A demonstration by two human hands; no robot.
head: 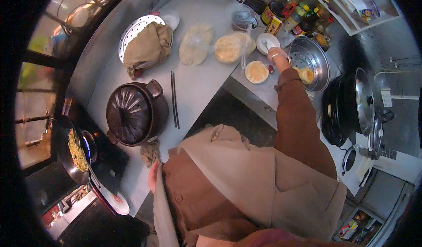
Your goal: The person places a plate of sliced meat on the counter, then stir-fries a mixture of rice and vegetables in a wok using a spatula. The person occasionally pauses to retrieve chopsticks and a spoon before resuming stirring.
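Observation:
My right hand point(277, 56) reaches to the near rim of a small white bowl point(264, 50) with a white spoon in it; whether it grips the bowl or the spoon cannot be told. Right of the hand, a perforated steel steamer point(306, 49) holds golden bread pieces point(305, 75). A round flatbread point(256, 72) lies left of my wrist, and more flatbreads point(229, 48) in clear plastic lie farther left. My left hand point(153, 177) is low at the counter's edge, partly hidden by the apron, beside a bunched brown cloth point(150, 154); its fingers are mostly hidden.
A lidded dark clay pot point(130, 113) stands at left, with black chopsticks point(174, 100) beside it. A wok point(71, 148) of yellow food sits over a lit burner. A brown cloth point(148, 46) covers part of a perforated tray. Sauce bottles point(305, 24) crowd the back; black pans point(343, 105) stand right.

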